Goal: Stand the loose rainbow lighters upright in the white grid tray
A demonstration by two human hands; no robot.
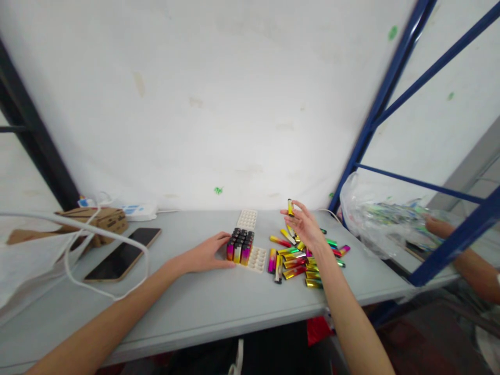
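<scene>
My right hand [304, 224] pinches a yellow lighter [290, 207] with a black top, held upright above a loose pile of shiny lighters [295, 263] in gold, red, green and purple. On the left, my left hand [209, 253] lies on the table with thumb and fingers apart, curved about the left side of a block of upright lighters [239, 247]. Its fingertips appear to touch the block. These lighters stand close together, black tops up, in a cream tray with round holes [258, 259]; the tray's right part shows bare holes.
Behind the block lies another cream holed tray [247, 219]. A phone [123, 255], white cable [146, 255] and cardboard box [105, 221] are at left. At right are a blue metal frame [361, 140], a plastic bag [367, 219] and another person's arm [464, 260].
</scene>
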